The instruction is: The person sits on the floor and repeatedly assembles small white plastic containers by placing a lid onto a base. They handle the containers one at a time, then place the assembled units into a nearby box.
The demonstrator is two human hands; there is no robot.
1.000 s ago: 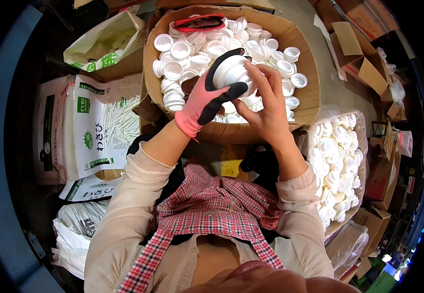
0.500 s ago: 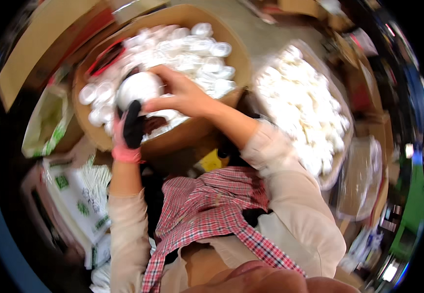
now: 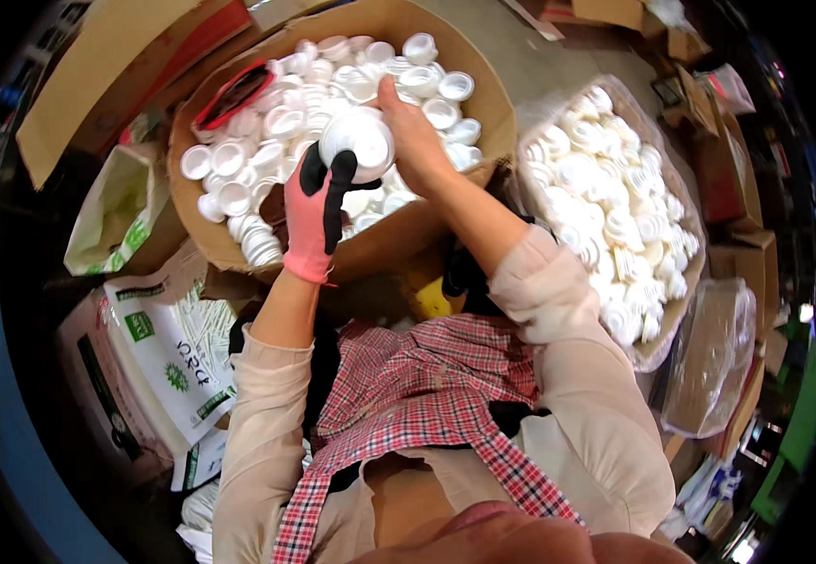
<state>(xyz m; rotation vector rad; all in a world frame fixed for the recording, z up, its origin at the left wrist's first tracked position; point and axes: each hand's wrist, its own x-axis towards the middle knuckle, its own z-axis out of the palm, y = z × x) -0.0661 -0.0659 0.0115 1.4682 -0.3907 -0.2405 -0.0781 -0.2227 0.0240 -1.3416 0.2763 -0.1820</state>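
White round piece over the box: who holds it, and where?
Both hands: gloved left hand grips the white round piece at its near rim; bare right hand holds its far side.

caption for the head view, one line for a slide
Gloved left hand and bare right hand hold a white cup over a box of white cups.

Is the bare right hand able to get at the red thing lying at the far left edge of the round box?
Probably not right away. The right hand is on the white cup that the gloved left hand also grips. The red thing lies uncovered across the round box, so only the cup hinders it.
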